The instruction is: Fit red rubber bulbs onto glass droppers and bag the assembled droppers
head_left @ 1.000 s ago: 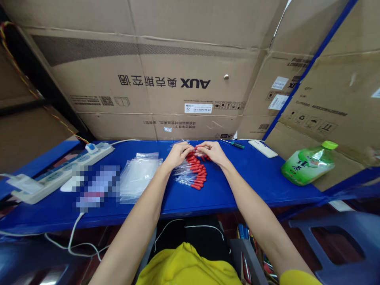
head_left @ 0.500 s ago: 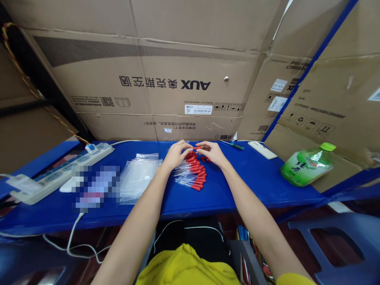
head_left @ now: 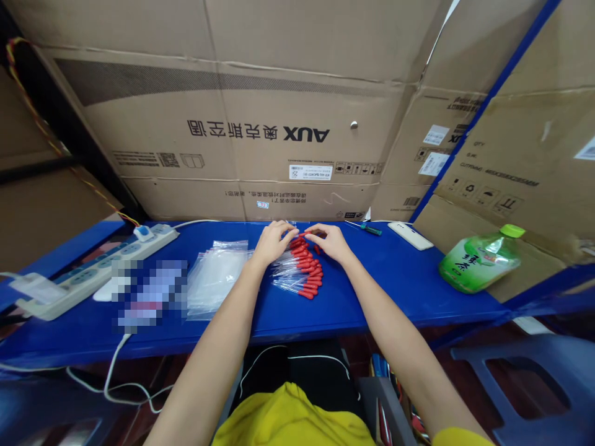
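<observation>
Over the far side of the fanned pile, both my hands meet fingertip to fingertip. A dropper with a red bulb [head_left: 302, 235] is pinched between them; its clear tube is mostly hidden. My left hand [head_left: 275, 242] closes on the left end, and my right hand [head_left: 331, 240] pinches the bulb end. Just below lie several more droppers [head_left: 307, 270] fanned out, clear tubes to the left and red bulbs to the right. Loose small red bulbs [head_left: 318, 249] lie partly hidden beneath my right hand.
Clear zip bags [head_left: 217, 279] lie left of the pile, beside a blurred-out phone [head_left: 151, 294] and a power strip [head_left: 121, 257]. To the right are a screwdriver [head_left: 370, 230], a white phone-like object [head_left: 409, 236] and a green tea bottle [head_left: 481, 260]. Cardboard [head_left: 279, 74] walls the table [head_left: 395, 291].
Both hands stay over the pile. The red bulb between my fingertips has shifted slightly left and down, and my right fingers have moved a little with it.
</observation>
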Motion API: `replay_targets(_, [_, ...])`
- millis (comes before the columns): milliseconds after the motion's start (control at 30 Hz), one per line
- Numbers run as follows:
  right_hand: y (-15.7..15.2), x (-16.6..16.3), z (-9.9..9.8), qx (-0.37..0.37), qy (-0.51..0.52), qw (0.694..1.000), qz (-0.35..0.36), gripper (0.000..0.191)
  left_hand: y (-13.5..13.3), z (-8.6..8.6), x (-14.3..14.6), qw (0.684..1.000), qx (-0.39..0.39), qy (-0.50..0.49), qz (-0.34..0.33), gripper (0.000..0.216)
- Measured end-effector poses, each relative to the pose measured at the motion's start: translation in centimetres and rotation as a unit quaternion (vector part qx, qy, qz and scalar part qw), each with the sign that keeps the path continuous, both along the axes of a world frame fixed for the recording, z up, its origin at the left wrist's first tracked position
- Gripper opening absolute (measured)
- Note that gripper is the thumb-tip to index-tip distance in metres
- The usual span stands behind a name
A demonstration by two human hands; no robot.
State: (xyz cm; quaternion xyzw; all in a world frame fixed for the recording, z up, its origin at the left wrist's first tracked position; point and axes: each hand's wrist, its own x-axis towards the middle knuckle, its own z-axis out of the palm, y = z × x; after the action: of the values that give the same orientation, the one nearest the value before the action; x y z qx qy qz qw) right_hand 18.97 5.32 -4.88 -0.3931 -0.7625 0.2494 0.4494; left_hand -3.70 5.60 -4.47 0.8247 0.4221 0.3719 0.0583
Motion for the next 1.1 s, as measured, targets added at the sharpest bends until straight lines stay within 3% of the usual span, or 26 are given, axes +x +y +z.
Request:
replay_targets(100, [-0.2,-0.1,0.0,0.039,-0.074,0.996,-0.017,0.016,0.6,-0.7,-0.7,0.996,0.010,-0.006,0.087,0.036])
replay_targets(200, [-0.2,-0.3,-0.2,0.061,-0.131,0.989,-0.016,0.015,1.2,-1.7,-1.3,0.990,-0.026,0.009,0.137,0.031])
replay_targets(367, [0.6,0.0,-0.8,0.059,-0.172,0.983,-0.024,0.024,1.7,-2.8,-1.5,0.982,-0.102,0.092,0.127,0.037])
replay_targets(533, [1.7,1.9,-1.3,0.056,-0.191,0.970,-0.138,0.028,1.3,-2.4,-1.2,0.974,-0.115,0.126,0.148,0.043])
replay_targets(800, [2.1,4.2,-1.1,0.032,-0.202,0.945,-0.256,0.027,1.1,-2.3,-0.9,0.963,-0.119,0.109,0.215,0.040])
replay_targets(1100, [1.6,6.8,-0.6,-0.094,-0.246,0.933,-0.244,0.018,1.5,-2.4,-1.5,0.952,-0.116,0.116,0.260,0.021])
